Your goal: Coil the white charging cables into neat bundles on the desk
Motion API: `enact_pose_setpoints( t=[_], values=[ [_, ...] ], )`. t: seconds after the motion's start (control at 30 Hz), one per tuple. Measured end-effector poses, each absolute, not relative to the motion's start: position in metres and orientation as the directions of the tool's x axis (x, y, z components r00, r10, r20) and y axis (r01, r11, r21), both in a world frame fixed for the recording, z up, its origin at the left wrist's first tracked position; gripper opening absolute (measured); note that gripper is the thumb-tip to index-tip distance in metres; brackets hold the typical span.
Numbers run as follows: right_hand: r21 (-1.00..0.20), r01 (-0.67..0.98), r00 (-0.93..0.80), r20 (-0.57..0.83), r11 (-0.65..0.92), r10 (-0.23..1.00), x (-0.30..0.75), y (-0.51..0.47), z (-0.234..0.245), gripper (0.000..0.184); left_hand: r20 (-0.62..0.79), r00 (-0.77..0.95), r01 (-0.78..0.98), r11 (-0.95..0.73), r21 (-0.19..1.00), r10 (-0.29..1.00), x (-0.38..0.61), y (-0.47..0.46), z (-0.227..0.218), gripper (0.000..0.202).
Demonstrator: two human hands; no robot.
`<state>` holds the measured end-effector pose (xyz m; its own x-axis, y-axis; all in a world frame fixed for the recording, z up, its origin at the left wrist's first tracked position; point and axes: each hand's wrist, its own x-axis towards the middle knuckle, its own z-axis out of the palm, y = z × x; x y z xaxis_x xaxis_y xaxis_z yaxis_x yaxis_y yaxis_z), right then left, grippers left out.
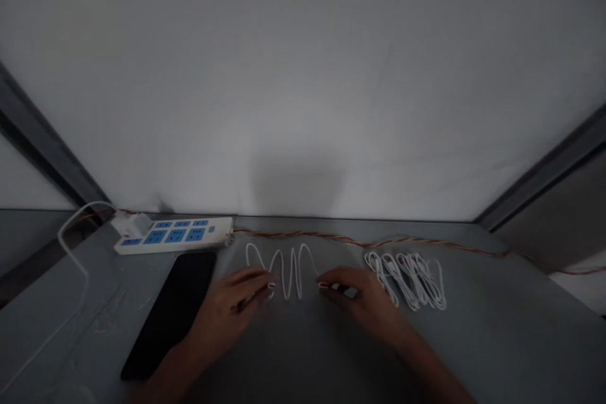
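A thin white cable [288,274] lies on the grey metal table in tight zigzag loops between my two hands. My left hand [231,309] pinches one end of it, a small white connector [271,288], at the fingertips. My right hand [360,297] grips the other end [324,285] between its fingers, and part of that end is hidden. A loose bundle of white cables [404,279] lies just beyond my right hand, not touched by it. Close to my left wrist lies a black smartphone or tablet [173,309].
A white power strip [173,235] with blue sockets and a white plug in it stands at the back left. A twisted red and yellow wire [369,242] runs along the back of the table. A white cord [71,259] trails off the left side, and a white wall rises behind.
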<state>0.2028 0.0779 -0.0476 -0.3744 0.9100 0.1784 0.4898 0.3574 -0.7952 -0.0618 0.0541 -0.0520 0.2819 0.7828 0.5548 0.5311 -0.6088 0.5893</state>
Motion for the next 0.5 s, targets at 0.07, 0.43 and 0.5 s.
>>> enact_pose_setpoints(
  t=[0.07,0.43,0.5],
  values=[
    [-0.797,0.495,-0.376,0.162,0.345,0.913,0.202,0.077,-0.046,0.015,0.536,0.27,0.531,-0.588,0.61,0.8,-0.062,0.054,-0.053,0.018],
    [-0.788,0.562,-0.326,0.068,0.252,0.943,0.199,0.073,-0.046,0.029,0.167,0.065,0.342,-0.179,0.923,0.984,-0.054,0.052,-0.051,0.028],
    [-0.832,0.506,-0.271,0.096,0.227,0.958,0.2,0.074,-0.05,0.036,0.071,0.022,0.172,-0.073,0.982,0.997,-0.051,0.054,-0.052,0.038]
  ],
)
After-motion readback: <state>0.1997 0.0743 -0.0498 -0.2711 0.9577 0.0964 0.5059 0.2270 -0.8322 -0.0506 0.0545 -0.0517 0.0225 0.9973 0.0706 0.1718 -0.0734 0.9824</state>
